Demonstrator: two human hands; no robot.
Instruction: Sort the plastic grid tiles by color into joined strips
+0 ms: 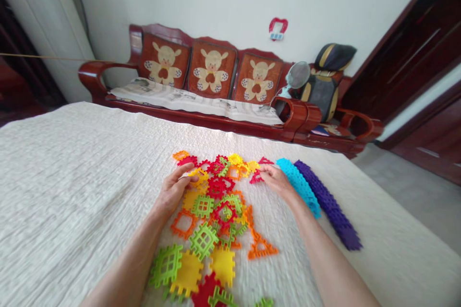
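My left hand (175, 188) is at the left side of a loose pile of plastic interlocking tiles. Its thumb and index finger are apart, at the edge of a yellow frame tile (199, 175). On the pile's far right, my right hand (276, 180) has its fingertips closed on a red tile (256, 177), partly hidden by the fingers. A second red piece (265, 160) lies just beyond them. Between my forearms are green window tiles (203, 241), solid yellow tiles (223, 266), a red tile (206, 289) and an orange triangular piece (262, 248), several overlapping.
Right of my right hand lie a light-blue strip (298, 184) and a purple strip (329, 204) of joined tiles. A pale quilted cover (90, 192) lies beneath everything. Beyond its far edge stand a wooden sofa (201, 117), a small fan (298, 76) and an armchair (372, 127).
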